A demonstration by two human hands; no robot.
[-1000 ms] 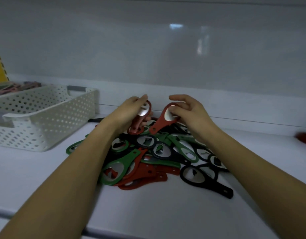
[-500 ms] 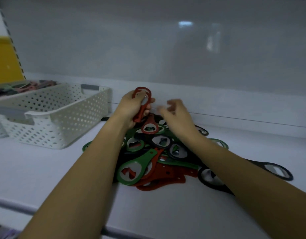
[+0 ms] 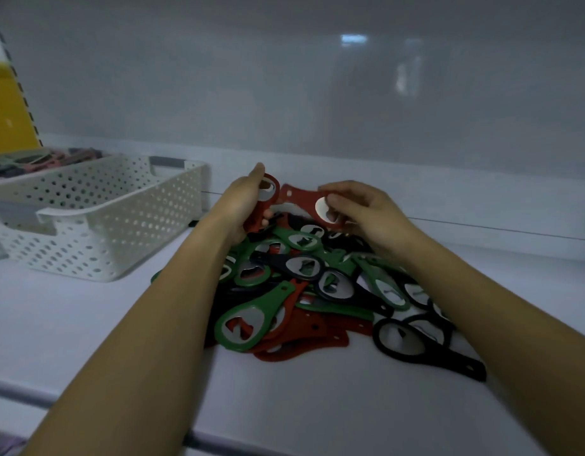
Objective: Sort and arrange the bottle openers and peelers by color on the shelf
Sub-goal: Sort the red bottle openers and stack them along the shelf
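grip: red bottle opener [image 3: 255,218] held curled in left hand [image 3: 240,205] | second red opener [image 3: 297,196] pinched by right hand [image 3: 367,213], at 12 o'clock over mixed pile [image 3: 301,284] | risk: tangled openers snagged and dragged off shelf [image 3: 87,324] edge at 6 o'clock

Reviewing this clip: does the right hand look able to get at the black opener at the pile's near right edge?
Probably not yet. The black opener lies uncovered, close beside that forearm, but the right hand is pinching a red opener, so its fingers are occupied.

Bare forearms [image 3: 172,307], bare L grip [image 3: 246,204], R grip [image 3: 367,213]
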